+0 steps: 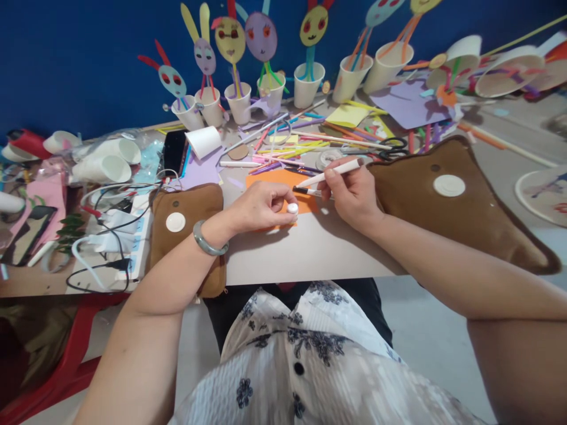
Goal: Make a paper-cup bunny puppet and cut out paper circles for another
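Hands: our left hand (261,206) pinched a white cap (292,208) on orange paper (283,180) | right hand (349,192) gripped a white pen (336,172) | brown pouches (460,200) flanked us; straws (305,141) and scissors (390,146) crowded the bench (310,248).

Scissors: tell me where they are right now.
In the head view, the scissors lie right of centre among the straws, beyond the right hand, by the brown cushion.

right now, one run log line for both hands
left hand: holds small white cap | right hand: holds white marker pen | under: orange paper sheet
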Motion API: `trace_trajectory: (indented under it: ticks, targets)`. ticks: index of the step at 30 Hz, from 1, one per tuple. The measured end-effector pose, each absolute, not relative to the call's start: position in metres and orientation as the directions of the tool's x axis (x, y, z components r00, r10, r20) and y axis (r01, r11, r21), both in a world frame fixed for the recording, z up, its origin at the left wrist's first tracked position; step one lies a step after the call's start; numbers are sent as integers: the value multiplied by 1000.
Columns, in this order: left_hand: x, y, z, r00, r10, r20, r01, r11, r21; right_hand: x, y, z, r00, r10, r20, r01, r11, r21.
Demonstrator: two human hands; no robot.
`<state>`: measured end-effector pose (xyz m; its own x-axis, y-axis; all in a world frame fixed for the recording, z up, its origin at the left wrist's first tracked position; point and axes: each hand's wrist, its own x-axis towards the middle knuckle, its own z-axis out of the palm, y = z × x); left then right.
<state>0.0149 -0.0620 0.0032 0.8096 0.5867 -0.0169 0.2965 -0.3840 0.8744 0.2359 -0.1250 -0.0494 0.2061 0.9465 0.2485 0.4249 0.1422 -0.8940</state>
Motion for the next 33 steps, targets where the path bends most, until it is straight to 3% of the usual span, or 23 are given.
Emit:
trace_trajectory:
  ticks: [8, 14, 33]
  targets:
    - [15, -61, 1, 815, 580, 4, 287, -409, 866, 236, -124, -51, 192, 946, 263, 435, 158, -886]
    - [14, -61, 0, 820, 572, 31, 267, -430, 863, 239, -120, -58, 176, 914, 366, 409, 271, -872]
    - [13, -62, 1, 831, 555, 35, 272, -459, 846, 240, -123, -51, 128, 950, 287, 466, 198, -862]
